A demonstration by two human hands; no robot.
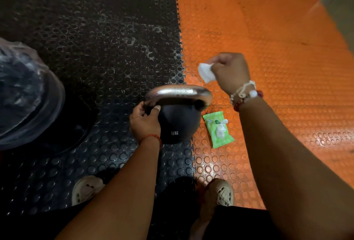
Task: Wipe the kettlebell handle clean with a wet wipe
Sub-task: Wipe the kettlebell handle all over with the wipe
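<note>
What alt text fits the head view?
A person's left grip holds the metal handle of a black kettlebell marked 12KG, while the right grip holds a white wet wipe up beyond the handle, not touching it. A green wipe pack lies on the orange mat beside the kettlebell.

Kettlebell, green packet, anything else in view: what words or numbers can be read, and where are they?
"12KG": white print low on the black body of the kettlebell.
Green wipe packet: it carries a logo and some print, too small and blurred to read.
Nothing else in view bears readable text.
</note>
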